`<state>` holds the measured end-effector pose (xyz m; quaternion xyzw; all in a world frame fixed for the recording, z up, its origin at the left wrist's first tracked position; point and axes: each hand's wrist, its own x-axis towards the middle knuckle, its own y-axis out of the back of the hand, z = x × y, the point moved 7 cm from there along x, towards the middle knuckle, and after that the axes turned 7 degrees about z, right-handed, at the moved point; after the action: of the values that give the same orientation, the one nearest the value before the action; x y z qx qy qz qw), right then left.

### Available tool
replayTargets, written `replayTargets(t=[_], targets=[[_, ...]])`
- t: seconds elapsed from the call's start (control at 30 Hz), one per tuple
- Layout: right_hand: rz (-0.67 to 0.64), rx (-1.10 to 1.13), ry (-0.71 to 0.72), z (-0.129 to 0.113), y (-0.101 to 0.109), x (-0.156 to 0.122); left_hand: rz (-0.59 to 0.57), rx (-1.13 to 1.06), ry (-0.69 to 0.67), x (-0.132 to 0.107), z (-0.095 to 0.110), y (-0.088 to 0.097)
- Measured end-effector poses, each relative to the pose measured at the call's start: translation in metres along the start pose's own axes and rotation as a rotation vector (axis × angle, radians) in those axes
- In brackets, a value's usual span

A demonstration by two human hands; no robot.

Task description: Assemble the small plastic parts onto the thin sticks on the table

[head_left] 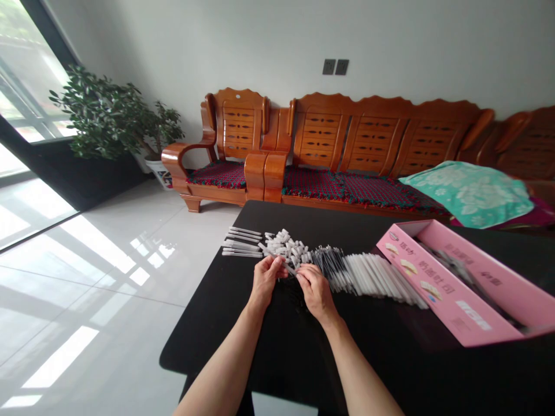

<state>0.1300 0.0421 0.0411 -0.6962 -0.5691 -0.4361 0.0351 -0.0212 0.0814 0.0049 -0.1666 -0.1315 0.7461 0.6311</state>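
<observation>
My left hand (pixel 265 280) and my right hand (pixel 317 292) meet over the black table, fingertips pinched on a slim pale pen part (pixel 291 269) between them. Its ends are hidden by the fingers. Just beyond lies a heap of short white pen caps (pixel 284 242). To the left, several white pens (pixel 241 244) lie side by side. Thin dark pen refills (pixel 328 261) are piled right of the caps, and beside them stretches a row of whitish pen barrels (pixel 381 277). Small black parts (pixel 295 292) sit under my hands, partly covered.
A pink open box (pixel 451 289) with greyish contents stands at the table's right. Behind the black table (pixel 217 329) are a wooden armchair (pixel 238 127) and a wooden sofa (pixel 321 133) bearing a turquoise cloth (pixel 472 193). A potted plant (pixel 113 115) is by the window.
</observation>
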Motion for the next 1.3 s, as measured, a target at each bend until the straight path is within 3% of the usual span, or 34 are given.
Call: replayTargets(t=[0.6, 0.83, 1.07, 1.3], targets=[[0.043, 0.057, -0.063, 0.0019, 0.0051, 0.0005, 0.004, 0.03, 0.001, -0.0023, 0.0017, -0.0008], [-0.055, 0.043, -0.018, -0.0035, -0.002, 0.0014, 0.019, 0.009, 0.0, -0.0014, 0.0024, 0.0019], [0.022, 0.03, -0.058, 0.0005, 0.0037, 0.0004, 0.016, 0.005, 0.014, -0.0014, 0.0005, 0.001], [-0.035, 0.049, -0.025, -0.0018, -0.0004, 0.0009, 0.019, 0.008, 0.008, 0.0, 0.001, 0.002]])
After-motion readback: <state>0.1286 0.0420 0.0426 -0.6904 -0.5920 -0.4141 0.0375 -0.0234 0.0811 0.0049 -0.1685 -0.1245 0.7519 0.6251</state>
